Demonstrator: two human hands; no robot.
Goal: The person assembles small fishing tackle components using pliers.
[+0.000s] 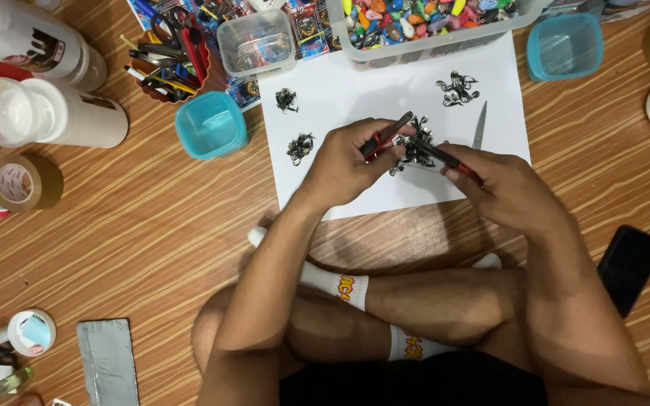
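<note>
Pliers (385, 137) sit clamped in the fingers of my left hand (344, 162), red handles in my palm, dark jaws aimed at the tangle of small black metal rings (414, 149) between my hands. My right hand (509, 188) grips a second pair of red-handled pliers (445, 159), fingers closed round the handles, its tip meeting the same tangle. The rings lie in the middle of a white paper sheet (355, 98) on the wooden floor (152, 225), above my crossed legs.

Around them on the sheet are three smaller ring heaps, two toward its left edge (300, 146) and one near its far right corner (457, 89), with a loose blade-like tool (479, 126) just beside my right hand. Past the sheet's left edge stands a teal tub (211, 124).

As I judge it, a ring pinched too lightly could spring from the jaws and skip off the paper onto the patterned floor, where it would be hard to spot. My right wrist could also nudge the loose tool.
</note>
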